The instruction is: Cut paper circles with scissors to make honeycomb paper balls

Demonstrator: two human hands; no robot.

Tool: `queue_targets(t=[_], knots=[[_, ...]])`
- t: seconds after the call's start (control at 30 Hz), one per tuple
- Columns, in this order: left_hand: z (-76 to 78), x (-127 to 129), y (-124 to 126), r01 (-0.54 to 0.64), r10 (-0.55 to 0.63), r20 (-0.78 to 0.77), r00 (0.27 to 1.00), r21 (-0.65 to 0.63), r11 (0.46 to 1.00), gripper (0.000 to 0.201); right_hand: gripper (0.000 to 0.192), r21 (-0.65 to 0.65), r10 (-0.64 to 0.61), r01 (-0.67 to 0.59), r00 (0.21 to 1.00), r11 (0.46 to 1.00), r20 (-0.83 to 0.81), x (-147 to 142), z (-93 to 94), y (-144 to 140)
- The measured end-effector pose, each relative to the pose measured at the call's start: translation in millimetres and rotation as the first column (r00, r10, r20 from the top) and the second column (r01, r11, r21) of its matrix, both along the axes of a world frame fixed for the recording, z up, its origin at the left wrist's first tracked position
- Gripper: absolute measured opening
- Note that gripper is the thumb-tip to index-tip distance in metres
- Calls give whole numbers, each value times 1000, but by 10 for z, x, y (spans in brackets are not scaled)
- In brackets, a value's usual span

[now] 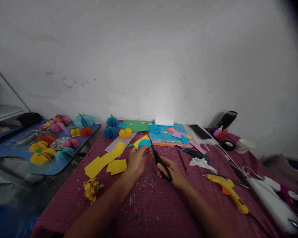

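Note:
My left hand (138, 160) pinches a piece of yellow paper (140, 140) with a blue paper circle (144, 143) laid against it. My right hand (171, 170) is closed round the handles of black scissors (160, 161). The scissor blades point up and away, at the right edge of the yellow paper; whether they are parted I cannot make out. Left of my left hand lie a long yellow paper strip (103, 161) and a shorter yellow piece (117, 166). Crumpled yellow scraps (91, 190) sit nearer me.
Paper pumpkins (111, 132) stand at the back left, more on a blue side table (43, 169). Coloured sheets (136, 125) lie along the wall. To the right are a yellow glue gun (227, 190), a pencil (183, 161), a white tissue (199, 162), a paper cup (244, 145) and a black bottle (227, 119).

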State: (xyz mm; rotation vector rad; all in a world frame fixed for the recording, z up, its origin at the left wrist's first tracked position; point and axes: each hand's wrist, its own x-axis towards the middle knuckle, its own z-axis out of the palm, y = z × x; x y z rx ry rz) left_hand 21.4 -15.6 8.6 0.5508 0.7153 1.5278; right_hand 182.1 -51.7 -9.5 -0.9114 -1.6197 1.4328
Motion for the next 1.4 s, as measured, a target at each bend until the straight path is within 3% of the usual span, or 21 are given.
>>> queue_targets(t=[1.4], knots=[[46,-42,-4,65,-66,-42,997,-13,998,27,33,1,60,-60,998,998,-30,92,-5,43]])
